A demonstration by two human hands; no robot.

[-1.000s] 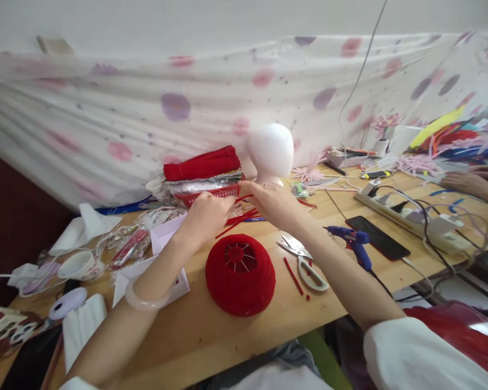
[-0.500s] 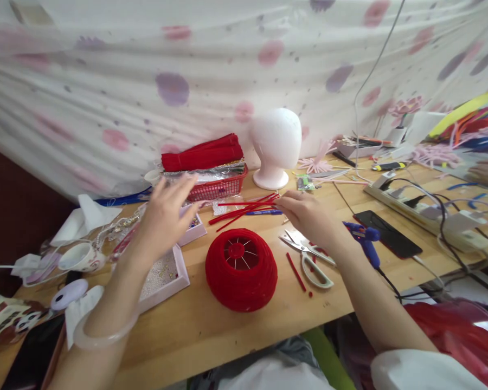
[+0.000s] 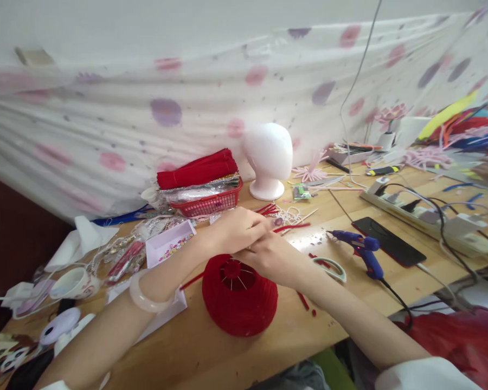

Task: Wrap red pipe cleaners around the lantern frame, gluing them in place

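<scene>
Above the back edge of the red dome, which sat on the worktop, the left hand overlapped the right hand, fingers bunched; whether either pinched the red strip behind the dome could not be told. The dome's side looked covered, while thin wires across its top opening stood bare; red stems lay behind.

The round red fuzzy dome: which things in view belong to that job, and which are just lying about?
Likely the job:
- round red fuzzy dome
- slim red fuzzy strip
- white-handled scissors

Likely just lying about:
- white head-shaped stand
- flat black phone
- pink petalled flower
</scene>
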